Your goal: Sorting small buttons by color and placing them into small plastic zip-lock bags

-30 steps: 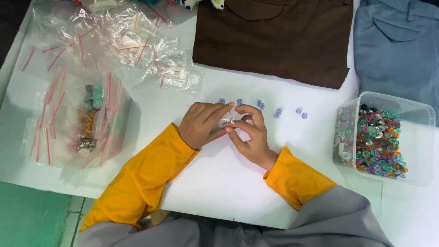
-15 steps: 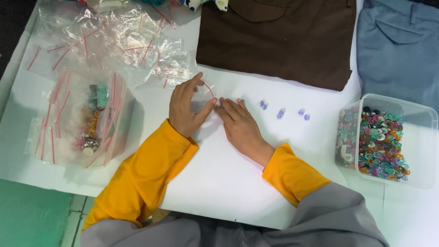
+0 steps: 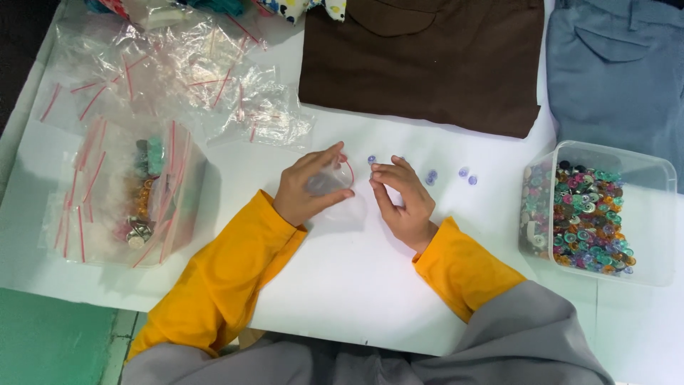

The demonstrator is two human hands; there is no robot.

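Note:
My left hand [image 3: 308,187] holds a small clear zip bag [image 3: 333,180] with a red strip at its mouth, just above the white table [image 3: 356,278]. My right hand [image 3: 400,198] sits right beside it, fingertips pinched together near a small purple button [image 3: 371,160]. Whether those fingers hold a button I cannot tell. More purple buttons [image 3: 431,175] lie in a loose row to the right of my right hand, two of them [image 3: 467,175] farther along.
A clear plastic tub [image 3: 652,221] of several coloured buttons stands at the right. Empty zip bags [image 3: 214,85] are heaped at the upper left, filled bags [image 3: 135,192] at the left. A brown garment [image 3: 427,57] and a blue-grey garment [image 3: 620,64] lie folded at the back.
My hands were together over the buttons, then spread flat. Now the left hand has lifted the small bag and the right hand has curled beside it.

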